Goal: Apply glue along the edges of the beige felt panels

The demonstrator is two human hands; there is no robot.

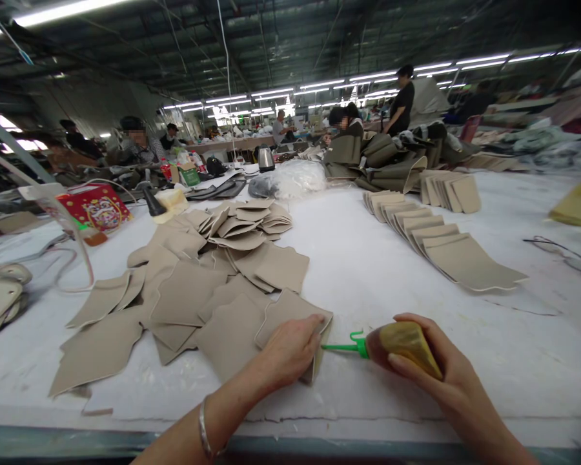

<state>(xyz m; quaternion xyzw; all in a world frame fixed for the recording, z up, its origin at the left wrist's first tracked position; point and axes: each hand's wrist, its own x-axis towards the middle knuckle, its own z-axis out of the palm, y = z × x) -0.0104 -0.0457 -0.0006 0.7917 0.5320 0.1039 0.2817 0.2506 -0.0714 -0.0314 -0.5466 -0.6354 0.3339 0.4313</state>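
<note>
My left hand, with a silver bracelet at the wrist, is closed on a beige leather-like panel at the near side of a loose pile. Its edge is folded under my fingers. In my right hand is a glue bottle of yellowish-brown liquid, lying on its side. The bottle's green nozzle points left and its tip is at the panel's right edge. Whether the tip touches cannot be made out. More beige panels lie spread and overlapping to the left of my left hand.
A fanned row of beige panels lies at the right, near eyeglasses and a yellow container. Behind are dark green pieces, a plastic bag, a kettle and a red box. Several people work farther back.
</note>
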